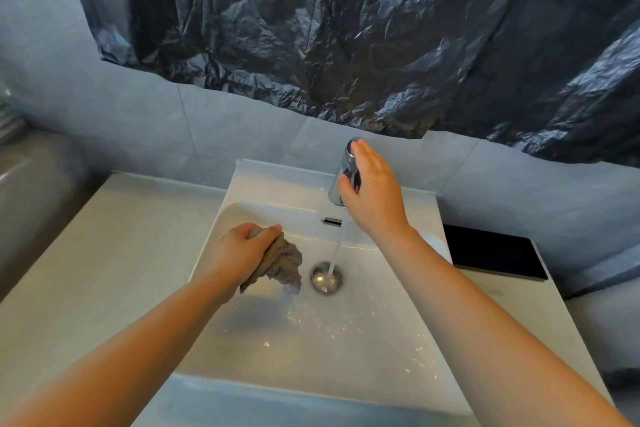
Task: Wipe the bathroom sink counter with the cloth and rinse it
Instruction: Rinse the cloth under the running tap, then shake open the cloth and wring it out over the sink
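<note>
My left hand (242, 250) grips a bunched brown-grey cloth (285, 263) over the left half of the white sink basin (346, 350). The cloth hangs down just left of the drain (326, 277). My right hand (372, 191) rests on the chrome faucet (346, 166), with fingers and thumb around its handle. A thin stream of water (336, 253) runs from the spout onto the drain, to the right of the cloth. Droplets lie on the basin floor.
A white counter (104, 253) stretches left of the basin. A flat black rectangular object (491, 255) lies on the counter at the right. Dark crumpled plastic sheeting (346, 28) covers the wall above the grey tiles. A chrome overflow slot (331, 220) sits below the faucet.
</note>
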Demonstrator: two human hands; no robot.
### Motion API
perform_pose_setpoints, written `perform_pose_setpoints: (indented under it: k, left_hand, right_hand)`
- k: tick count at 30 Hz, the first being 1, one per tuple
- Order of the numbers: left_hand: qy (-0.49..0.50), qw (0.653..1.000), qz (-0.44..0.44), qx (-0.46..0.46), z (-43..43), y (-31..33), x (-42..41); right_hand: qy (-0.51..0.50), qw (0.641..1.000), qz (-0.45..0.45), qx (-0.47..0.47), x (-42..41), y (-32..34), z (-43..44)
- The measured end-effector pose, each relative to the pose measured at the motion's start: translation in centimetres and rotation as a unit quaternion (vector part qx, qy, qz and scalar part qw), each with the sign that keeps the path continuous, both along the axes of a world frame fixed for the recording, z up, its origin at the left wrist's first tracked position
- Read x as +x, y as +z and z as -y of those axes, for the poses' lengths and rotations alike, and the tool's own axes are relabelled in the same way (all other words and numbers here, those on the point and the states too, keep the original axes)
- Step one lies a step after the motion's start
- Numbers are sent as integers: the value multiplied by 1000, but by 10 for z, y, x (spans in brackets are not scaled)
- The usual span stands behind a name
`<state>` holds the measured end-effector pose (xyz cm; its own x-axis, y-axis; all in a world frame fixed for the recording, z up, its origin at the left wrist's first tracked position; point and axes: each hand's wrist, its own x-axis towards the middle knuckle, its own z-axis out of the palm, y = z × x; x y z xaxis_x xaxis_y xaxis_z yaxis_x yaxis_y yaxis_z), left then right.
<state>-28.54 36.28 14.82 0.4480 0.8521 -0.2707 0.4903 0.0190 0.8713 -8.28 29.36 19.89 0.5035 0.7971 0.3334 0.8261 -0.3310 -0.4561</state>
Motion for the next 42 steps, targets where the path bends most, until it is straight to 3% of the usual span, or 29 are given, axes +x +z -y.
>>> perform_pose_setpoints:
  k: [7,11,13,16,18,20,21,25,30,34,37,39,42]
  left_hand:
    - [0,1000,3,6,-1,14,-6]
    - [-8,1000,15,-8,2,20,-7]
    - [-24,999,26,-10,4,25,-6]
    - [-48,997,47,-31,9,33,-5]
    - [-69,994,60,-51,14,36,-5]
    - [-86,992,68,-64,19,39,-4]
    - [-91,991,67,-66,21,39,-4]
    - [-97,992,54,-65,20,39,-10]
    - [-87,996,-26,-11,13,26,-21]
    - [-80,990,-113,-4,7,6,-28]
    - [-92,981,-155,77,8,-2,-36]
    - [-109,978,-118,134,13,4,-40]
    - [-164,977,-23,134,30,18,-41]
  right_hand:
    - [14,997,-12,-74,-21,-13,26]
    - [-2,997,-61,36,-47,-15,55]
    - [10,987,-155,42,-60,-23,76]
    - [13,930,-368,-7,-68,-31,91]
    - [-4,859,-511,-28,-71,-36,93]
    - [-12,797,-602,-41,-74,-40,95]
    - [-11,788,-614,-40,-75,-41,96]
    - [-13,829,-560,-8,-76,-36,100]
    - [-11,931,-365,-12,-73,-27,104]
    - [9,939,-344,-16,-74,-14,102]
    - [18,946,-324,-11,-75,-6,93]
    - [24,951,-309,-21,-74,-5,86]
    - [20,950,-309,-31,-72,-3,77]
